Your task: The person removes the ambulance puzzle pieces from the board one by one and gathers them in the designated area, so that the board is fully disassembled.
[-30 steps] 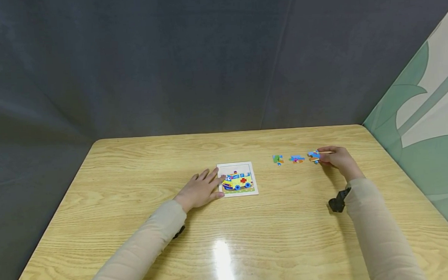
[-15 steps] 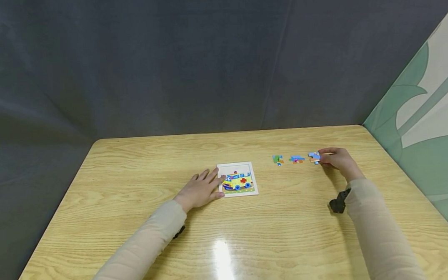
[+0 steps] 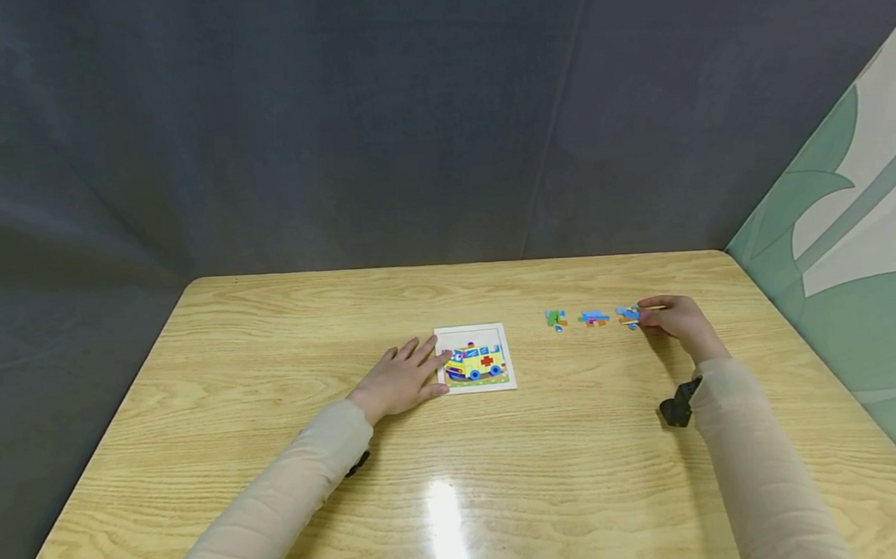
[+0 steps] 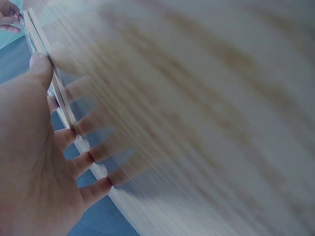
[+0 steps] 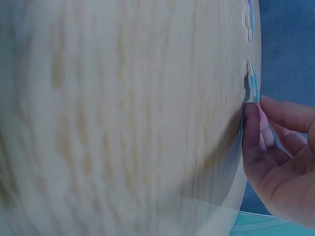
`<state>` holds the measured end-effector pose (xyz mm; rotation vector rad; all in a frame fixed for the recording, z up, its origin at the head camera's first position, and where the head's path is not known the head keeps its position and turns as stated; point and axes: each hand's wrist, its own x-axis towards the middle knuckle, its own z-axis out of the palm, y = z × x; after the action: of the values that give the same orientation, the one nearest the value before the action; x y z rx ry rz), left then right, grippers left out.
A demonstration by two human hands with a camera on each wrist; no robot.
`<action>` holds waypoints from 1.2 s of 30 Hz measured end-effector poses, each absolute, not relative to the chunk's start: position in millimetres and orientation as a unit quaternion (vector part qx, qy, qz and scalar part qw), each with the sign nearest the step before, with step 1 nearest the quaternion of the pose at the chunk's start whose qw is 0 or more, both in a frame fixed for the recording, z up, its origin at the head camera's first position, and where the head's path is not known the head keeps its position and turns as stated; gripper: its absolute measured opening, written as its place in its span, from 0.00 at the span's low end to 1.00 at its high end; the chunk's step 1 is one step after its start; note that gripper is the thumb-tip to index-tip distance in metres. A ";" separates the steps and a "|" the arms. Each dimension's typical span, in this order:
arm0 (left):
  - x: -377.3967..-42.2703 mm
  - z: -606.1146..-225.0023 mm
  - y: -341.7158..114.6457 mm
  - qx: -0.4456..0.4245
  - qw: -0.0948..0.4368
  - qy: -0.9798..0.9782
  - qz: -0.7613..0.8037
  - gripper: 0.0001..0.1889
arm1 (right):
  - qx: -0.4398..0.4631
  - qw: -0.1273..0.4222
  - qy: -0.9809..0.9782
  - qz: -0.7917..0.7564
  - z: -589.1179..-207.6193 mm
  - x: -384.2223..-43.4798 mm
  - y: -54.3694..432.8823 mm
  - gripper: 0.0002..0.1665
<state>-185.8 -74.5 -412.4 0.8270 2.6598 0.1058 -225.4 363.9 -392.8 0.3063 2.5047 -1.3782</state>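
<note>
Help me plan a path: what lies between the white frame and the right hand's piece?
Head view: bare tabletop, then a green piece and a blue-pink piece.

"Where could a hand reach the frame (image 3: 483,387)?"
"From 6 o'clock, over bare table (image 3: 561,466); 12 passes too, up to the curtain (image 3: 412,139)."
"And 9?"
"Blocked: the left hand (image 3: 400,380) lies there, fingertips on the rim."
"And 3?"
"Room just beside it; farther out, three pieces (image 3: 594,316) lie in a row, the right hand (image 3: 671,321) pinching the last piece (image 3: 628,315)."
</note>
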 end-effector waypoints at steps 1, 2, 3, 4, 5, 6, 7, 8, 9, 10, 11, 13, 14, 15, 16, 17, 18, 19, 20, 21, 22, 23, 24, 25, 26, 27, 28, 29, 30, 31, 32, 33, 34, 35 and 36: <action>-185.7 -412.4 -74.4 0.293 0.176 0.939 0.038 0.34 | 0.105 0.131 0.865 -0.473 -392.7 -224.9 363.9 0.29; -185.6 -412.4 -74.3 0.293 0.175 0.939 0.038 0.34 | 0.105 0.128 0.867 -0.471 -392.4 -224.4 363.6 0.29; -185.4 -412.1 -74.3 0.294 0.177 0.939 0.037 0.34 | 0.103 0.125 0.868 -0.469 -392.1 -223.9 363.4 0.29; -185.4 -411.8 -74.2 0.294 0.178 0.938 0.036 0.34 | 0.101 0.121 0.869 -0.468 -391.6 -223.5 362.8 0.29; -185.3 -411.6 -74.2 0.295 0.178 0.938 0.037 0.34 | 0.098 0.117 0.871 -0.466 -391.1 -223.4 362.1 0.29; -185.1 -411.2 -74.1 0.297 0.178 0.938 0.038 0.34 | 0.096 0.114 0.873 -0.465 -390.3 -223.3 360.9 0.29; -185.0 -410.9 -74.1 0.297 0.177 0.937 0.040 0.33 | 0.093 0.112 0.874 -0.464 -389.1 -223.6 359.3 0.29; -184.8 -410.8 -74.2 0.297 0.178 0.937 0.041 0.33 | 0.090 0.110 0.875 -0.463 -387.8 -223.9 356.6 0.29; -184.6 -410.5 -74.1 0.297 0.179 0.937 0.042 0.33 | 0.085 0.108 0.878 -0.459 -386.4 -224.3 353.2 0.29; -184.5 -410.4 -73.9 0.298 0.178 0.937 0.044 0.33 | 0.081 0.108 0.878 -0.458 -385.1 -225.3 349.6 0.29; -184.4 -410.2 -73.7 0.297 0.177 0.937 0.043 0.34 | 0.077 0.108 0.880 -0.455 -383.6 -226.4 345.4 0.29; -184.3 -410.6 -73.3 0.294 0.174 0.939 0.043 0.35 | 0.067 0.109 0.884 -0.450 -380.4 -229.0 335.7 0.29; -184.4 -410.9 -72.9 0.292 0.173 0.940 0.040 0.36 | 0.060 0.109 0.887 -0.445 -378.6 -229.9 329.9 0.28; -184.5 -411.3 -72.6 0.291 0.171 0.941 0.038 0.37 | 0.053 0.110 0.889 -0.441 -376.9 -231.1 324.2 0.28; -184.7 -411.7 -72.4 0.289 0.170 0.942 0.035 0.38 | 0.049 0.112 0.890 -0.440 -375.1 -232.6 318.0 0.27; -184.8 -412.1 -72.3 0.287 0.169 0.942 0.034 0.38 | 0.042 0.112 0.892 -0.436 -373.6 -233.9 311.5 0.27; -185.0 -412.4 -72.2 0.286 0.168 0.943 0.032 0.39 | 0.035 0.113 0.893 -0.433 -372.1 -235.0 304.7 0.26; -185.1 -412.5 -72.2 0.285 0.168 0.943 0.031 0.39 | 0.028 0.116 0.894 -0.432 -370.6 -235.9 297.7 0.26; -185.0 -412.4 -72.2 0.285 0.168 0.943 0.032 0.39 | 0.022 0.118 0.893 -0.433 -369.6 -236.6 290.7 0.25; -185.0 -412.3 -72.2 0.284 0.168 0.943 0.034 0.39 | 0.014 0.120 0.892 -0.435 -368.8 -237.5 283.5 0.25; -185.2 -412.0 -72.2 0.283 0.169 0.943 0.033 0.39 | 0.008 0.122 0.892 -0.435 -368.2 -238.2 276.2 0.25; -185.3 -411.9 -72.2 0.283 0.170 0.943 0.034 0.40 | -0.002 0.125 0.890 -0.438 -368.1 -238.7 269.1 0.24; -185.3 -411.9 -72.3 0.283 0.170 0.943 0.036 0.39 | -0.011 0.128 0.889 -0.439 -368.2 -238.9 261.7 0.24; -185.4 -412.0 -72.4 0.283 0.170 0.943 0.036 0.39 | -0.018 0.128 0.889 -0.439 -368.8 -239.2 254.3 0.24; -185.5 -412.1 -72.5 0.284 0.170 0.943 0.036 0.39 | -0.026 0.129 0.889 -0.438 -369.7 -239.3 246.6 0.23; -185.7 -412.3 -72.6 0.283 0.170 0.943 0.033 0.40 | -0.033 0.129 0.889 -0.437 -370.6 -239.4 238.5 0.22; -185.8 -412.5 -72.7 0.284 0.170 0.943 0.031 0.40 | -0.039 0.132 0.888 -0.439 -372.0 -239.3 230.5 0.22; -185.8 -412.6 -72.8 0.284 0.169 0.943 0.030 0.40 | -0.044 0.135 0.886 -0.440 -373.2 -238.7 222.5 0.21; -185.8 -413.0 -73.0 0.284 0.168 0.944 0.029 0.40 | -0.050 0.137 0.886 -0.440 -374.7 -238.1 214.4 0.20; -186.0 -413.3 -73.0 0.284 0.169 0.944 0.027 0.40 | -0.056 0.138 0.886 -0.439 -375.8 -237.2 206.4 0.20; -186.0 -413.5 -73.0 0.283 0.168 0.944 0.026 0.40 | -0.061 0.142 0.885 -0.439 -376.7 -235.9 198.5 0.19; -186.1 -413.7 -73.0 0.283 0.169 0.944 0.025 0.40 | -0.070 0.145 0.885 -0.437 -378.2 -234.9 191.1 0.18; -186.3 -414.1 -73.0 0.281 0.170 0.944 0.025 0.40 | -0.087 0.145 0.882 -0.440 -380.1 -234.0 185.1 0.16; -186.4 -414.4 -73.0 0.281 0.169 0.944 0.027 0.40 | -0.094 0.150 0.882 -0.436 -382.3 -233.5 178.6 0.15; -186.4 -414.6 -72.9 0.279 0.170 0.945 0.028 0.40 | -0.102 0.156 0.881 -0.434 -384.7 -233.0 172.2 0.14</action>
<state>-186.4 -72.9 -414.6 0.7932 2.6839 0.0793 -233.0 172.2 -384.7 -0.2921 2.5232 -1.2428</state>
